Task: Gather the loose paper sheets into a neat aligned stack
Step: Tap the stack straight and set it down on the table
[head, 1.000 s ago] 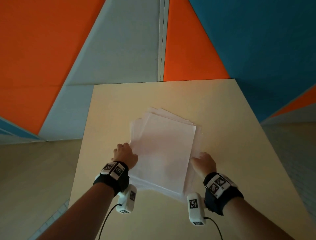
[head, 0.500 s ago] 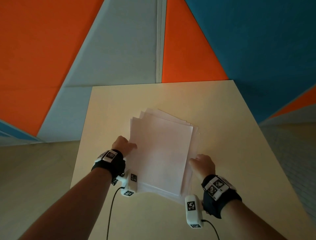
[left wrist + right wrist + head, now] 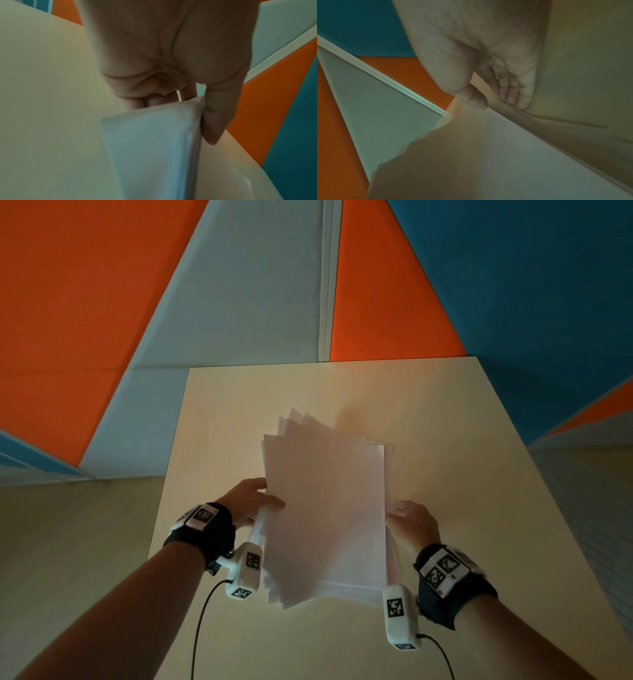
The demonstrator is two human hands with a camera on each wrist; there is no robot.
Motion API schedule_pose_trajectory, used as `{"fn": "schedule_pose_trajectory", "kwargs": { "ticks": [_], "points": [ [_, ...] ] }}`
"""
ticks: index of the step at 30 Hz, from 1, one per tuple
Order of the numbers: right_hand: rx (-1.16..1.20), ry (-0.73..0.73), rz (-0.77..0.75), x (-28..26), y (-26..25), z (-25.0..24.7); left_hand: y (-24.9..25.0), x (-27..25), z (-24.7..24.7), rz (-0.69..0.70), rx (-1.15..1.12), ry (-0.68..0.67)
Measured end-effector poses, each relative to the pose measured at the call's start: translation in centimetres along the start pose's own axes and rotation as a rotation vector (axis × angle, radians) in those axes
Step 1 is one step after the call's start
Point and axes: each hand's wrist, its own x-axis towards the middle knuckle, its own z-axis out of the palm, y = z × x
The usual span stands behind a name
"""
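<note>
Off table (image 3: 219, 419) now: sheets (image 3: 329, 508), both hands.

Left hand (image 3: 248, 501) and right hand (image 3: 412, 523) apart, forearms extended, each in a thumb-over grip.

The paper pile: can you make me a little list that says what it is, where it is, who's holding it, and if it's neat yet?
thing: pile of white paper sheets
where: over the tan table; whether its near edge touches cannot be told
left hand: pinches the pile's left edge, thumb on top, fingers beneath
right hand: holds the right edge, thumb on top, fingers underneath
neat yet: no, corners fan out at the far end
</note>
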Motion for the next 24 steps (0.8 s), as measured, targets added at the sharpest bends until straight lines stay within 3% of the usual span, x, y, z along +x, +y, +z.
{"fn": "schedule_pose_trajectory", "kwargs": {
  "ticks": [4,8,13,19,24],
  "points": [
    [-0.037,-0.016,-0.053,-0.3,0.1,0.3,-0.1,-0.1,1.4,-0.011,0.024,-0.074],
    [-0.041,-0.039,-0.11,-0.7,0.6,0.1,-1.0,-0.1,2.1,0.037,-0.046,-0.055],
    [0.127,-0.039,-0.089,0.1,0.8,-0.4,-1.1,-1.7,1.6,0.152,-0.138,-0.039],
    [0.574,-0.231,-0.078,2.5,0.2,-2.1,-0.1,-5.0,1.0,0.301,-0.182,0.016],
    [0.71,-0.451,-0.24,0.7,-3.0,-4.6,1.0,-6.1,0.7,0.42,-0.181,0.08]
  ]
}}
